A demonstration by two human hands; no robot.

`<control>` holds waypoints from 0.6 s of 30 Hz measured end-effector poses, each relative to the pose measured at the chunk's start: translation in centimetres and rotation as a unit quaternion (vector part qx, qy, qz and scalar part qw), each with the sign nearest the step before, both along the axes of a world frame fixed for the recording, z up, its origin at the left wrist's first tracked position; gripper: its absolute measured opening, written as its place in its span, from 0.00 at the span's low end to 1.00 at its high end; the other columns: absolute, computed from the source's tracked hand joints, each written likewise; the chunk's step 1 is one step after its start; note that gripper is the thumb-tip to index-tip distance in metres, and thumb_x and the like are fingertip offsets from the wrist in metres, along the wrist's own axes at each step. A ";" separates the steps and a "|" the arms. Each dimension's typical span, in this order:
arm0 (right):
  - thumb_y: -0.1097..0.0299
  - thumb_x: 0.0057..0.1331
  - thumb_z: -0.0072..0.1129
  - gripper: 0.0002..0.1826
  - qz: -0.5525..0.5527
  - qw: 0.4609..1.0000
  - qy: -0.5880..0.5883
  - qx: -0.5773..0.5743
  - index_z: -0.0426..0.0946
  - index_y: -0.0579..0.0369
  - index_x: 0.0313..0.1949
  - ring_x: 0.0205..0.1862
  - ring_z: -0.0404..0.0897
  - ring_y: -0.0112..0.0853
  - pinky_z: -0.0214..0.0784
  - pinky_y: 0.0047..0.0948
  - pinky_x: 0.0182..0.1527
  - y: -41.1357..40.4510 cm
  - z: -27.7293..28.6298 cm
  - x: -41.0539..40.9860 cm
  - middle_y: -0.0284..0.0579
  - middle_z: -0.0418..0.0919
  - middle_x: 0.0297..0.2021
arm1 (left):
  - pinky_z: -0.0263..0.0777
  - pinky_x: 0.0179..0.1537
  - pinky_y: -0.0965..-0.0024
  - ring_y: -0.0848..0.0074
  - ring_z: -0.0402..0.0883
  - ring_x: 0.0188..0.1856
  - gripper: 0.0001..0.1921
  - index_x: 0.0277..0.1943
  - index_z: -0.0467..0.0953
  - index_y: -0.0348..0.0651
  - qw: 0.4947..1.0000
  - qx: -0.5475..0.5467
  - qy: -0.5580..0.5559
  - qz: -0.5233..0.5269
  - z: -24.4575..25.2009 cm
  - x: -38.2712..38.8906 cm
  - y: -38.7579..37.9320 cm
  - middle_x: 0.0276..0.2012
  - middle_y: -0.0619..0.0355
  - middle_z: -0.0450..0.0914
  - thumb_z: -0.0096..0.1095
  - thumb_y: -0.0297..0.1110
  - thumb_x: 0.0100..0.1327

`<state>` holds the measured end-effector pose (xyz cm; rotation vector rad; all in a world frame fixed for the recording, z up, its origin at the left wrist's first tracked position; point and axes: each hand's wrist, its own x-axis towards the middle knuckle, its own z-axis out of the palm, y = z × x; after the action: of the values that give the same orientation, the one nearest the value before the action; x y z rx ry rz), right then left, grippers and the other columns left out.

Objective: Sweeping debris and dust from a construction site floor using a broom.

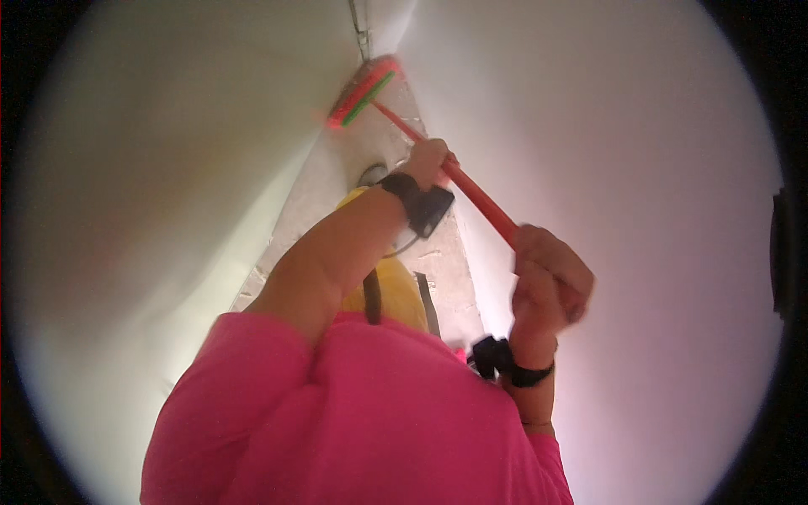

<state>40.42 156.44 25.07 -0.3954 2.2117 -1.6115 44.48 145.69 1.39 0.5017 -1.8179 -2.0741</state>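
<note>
Both hands hold a broom with a red-orange handle (483,199). My left hand (430,161) is wrapped around the pole partway along, nearer the broom head. Higher up, my right hand (549,271) grips it near its upper end, whose tip is hidden in the fist. The broom head (365,95), a green block with red bristles, lies slantwise at the far end of the narrow floor. It is slightly blurred; whether the bristles touch the floor or the left wall I cannot tell. Each wrist wears a black strap with a small device.
Pale walls, one on the left (158,158) and one on the right (600,158), close in on a worn concrete-like floor (435,265). A thin pipe or cable (362,35) runs beyond the broom head. My yellow-clad legs (398,287) stand between the walls; a dark shoe (372,173) shows.
</note>
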 end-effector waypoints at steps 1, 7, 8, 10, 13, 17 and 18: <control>0.82 0.41 0.42 0.02 0.014 0.996 0.034 -0.078 0.63 0.68 0.14 0.20 0.63 0.32 0.59 0.30 0.27 -0.2 0.7 -0.6 0.45 0.66 0.17 | 0.66 0.26 0.64 0.64 0.70 0.24 0.03 0.23 0.66 0.33 1.000 0.000 0.020 0.005 -0.3 -0.1 0.3 0.20 0.49 0.68 0.42 0.21 0.48; 0.83 0.42 0.43 0.04 0.102 0.955 -0.013 -0.277 0.68 0.70 0.20 0.27 0.73 0.37 0.66 0.36 0.40 3.9 3.4 -3.7 0.48 0.73 0.22 | 0.65 0.25 0.62 0.63 0.67 0.22 0.04 0.26 0.63 0.32 0.989 0.020 0.143 0.001 0.1 -3.6 1.7 0.20 0.48 0.64 0.40 0.16 0.46; 0.83 0.42 0.43 0.04 0.096 0.987 0.018 -0.130 0.68 0.69 0.19 0.25 0.71 0.35 0.65 0.35 0.39 1.9 2.4 -3.7 0.47 0.72 0.21 | 0.65 0.25 0.61 0.63 0.67 0.22 0.03 0.24 0.64 0.33 0.939 0.330 -0.035 0.092 -0.9 -4.7 -1.0 0.20 0.48 0.64 0.41 0.18 0.47; 0.83 0.41 0.43 0.04 0.089 0.995 0.046 0.019 0.68 0.69 0.19 0.23 0.69 0.34 0.64 0.34 0.37 0.0 2.2 -3.4 0.47 0.70 0.20 | 0.65 0.23 0.61 0.64 0.67 0.20 0.06 0.20 0.65 0.35 0.765 0.568 -0.245 0.179 -1.5 -5.9 -1.6 0.18 0.49 0.63 0.44 0.22 0.49; 0.80 0.41 0.44 0.02 -0.026 0.998 -0.005 -0.051 0.67 0.66 0.16 0.19 0.62 0.32 0.58 0.31 0.29 -0.3 3.9 -2.9 0.44 0.65 0.15 | 0.65 0.25 0.61 0.64 0.67 0.21 0.02 0.26 0.67 0.35 0.974 0.034 -0.174 -0.141 -9.3 -3.2 1.4 0.19 0.49 0.63 0.45 0.21 0.49; 0.76 0.42 0.46 0.04 0.057 0.981 0.019 -0.182 0.64 0.64 0.15 0.21 0.66 0.35 0.61 0.32 0.32 2.9 6.5 -5.3 0.46 0.67 0.16 | 0.66 0.30 0.62 0.65 0.68 0.25 0.09 0.35 0.64 0.34 0.864 0.449 -0.225 0.034 5.1 -5.8 3.1 0.25 0.50 0.65 0.43 0.17 0.49; 0.75 0.42 0.46 0.05 0.110 0.963 0.019 -0.245 0.62 0.63 0.14 0.20 0.65 0.35 0.60 0.32 0.31 2.4 6.4 -4.6 0.45 0.65 0.15 | 0.66 0.30 0.62 0.65 0.68 0.25 0.09 0.35 0.64 0.34 0.866 0.444 -0.229 0.033 5.3 -5.2 1.4 0.25 0.50 0.65 0.43 0.17 0.49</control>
<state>35.82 158.87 31.49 -0.7800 1.6968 -2.0211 39.29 147.09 6.73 1.3525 -0.8544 -2.8307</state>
